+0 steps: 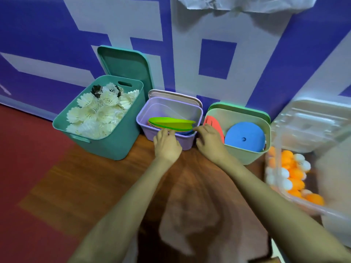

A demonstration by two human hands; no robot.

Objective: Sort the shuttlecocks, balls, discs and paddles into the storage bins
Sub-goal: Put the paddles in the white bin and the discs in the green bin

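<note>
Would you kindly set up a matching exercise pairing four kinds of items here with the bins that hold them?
Items:
1. shuttlecocks
2. green disc
3. blue round piece
4. orange and white balls

Bins:
A. clear bin
B. purple bin
C. teal bin
D. pale green bin

Pairs: 1-C, 2-B, 3-D, 4-A.

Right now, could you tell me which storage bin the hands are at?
The small lilac plastic bin of flat green discs, between the teal shuttlecock bin and the pale green bin.
</note>
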